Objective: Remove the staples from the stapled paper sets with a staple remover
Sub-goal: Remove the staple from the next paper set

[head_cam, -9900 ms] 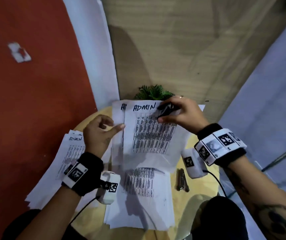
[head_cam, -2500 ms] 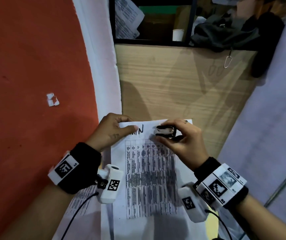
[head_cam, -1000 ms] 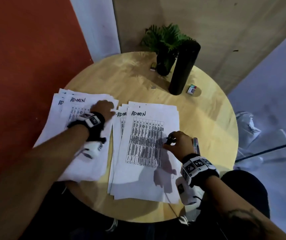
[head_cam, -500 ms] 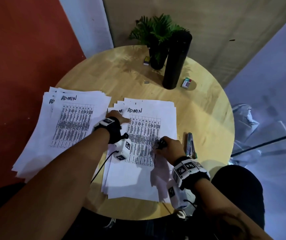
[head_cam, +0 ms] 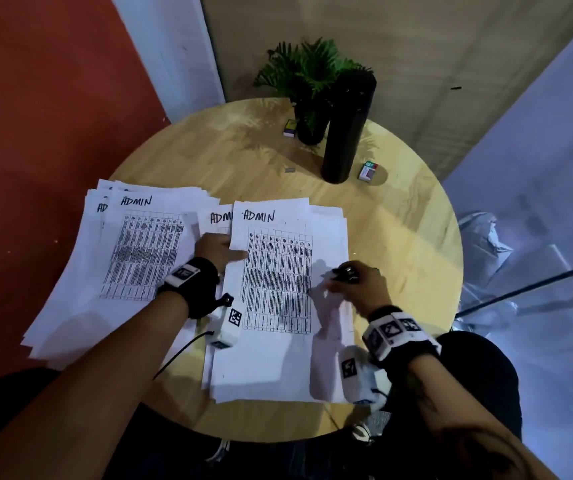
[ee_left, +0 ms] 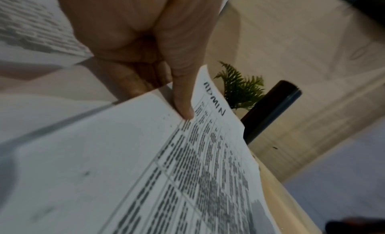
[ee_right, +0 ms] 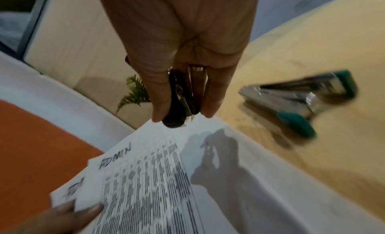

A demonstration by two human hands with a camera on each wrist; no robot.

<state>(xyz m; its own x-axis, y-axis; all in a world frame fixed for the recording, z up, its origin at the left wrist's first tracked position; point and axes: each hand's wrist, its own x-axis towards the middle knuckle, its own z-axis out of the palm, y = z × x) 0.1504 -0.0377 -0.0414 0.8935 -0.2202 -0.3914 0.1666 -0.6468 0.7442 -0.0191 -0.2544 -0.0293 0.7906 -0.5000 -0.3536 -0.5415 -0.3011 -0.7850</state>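
Two piles of printed sheets marked ADMIN lie on the round wooden table (head_cam: 209,161). My left hand (head_cam: 217,251) pinches the left edge of the top paper set (head_cam: 278,271) of the right pile. In the left wrist view its thumb (ee_left: 183,105) lies on top of that paper set (ee_left: 145,171), the fingers are curled beneath, and the edge is lifted a little. My right hand (head_cam: 361,289) hovers over the set's right margin and grips the black staple remover (head_cam: 344,273). The right wrist view shows the staple remover (ee_right: 179,102) between thumb and fingers, tips just above the paper. No staple is visible.
The left paper pile (head_cam: 132,258) lies beside my left forearm. A silver stapler (ee_right: 302,97) with teal ends rests on the table right of the papers. At the far edge stand a black bottle (head_cam: 345,126) and a potted plant (head_cam: 313,74), with a small box (head_cam: 368,171) nearby.
My left hand left the left pile, crossed to the right pile and took hold of the top set's left edge. The right hand with the remover shifted slightly right.
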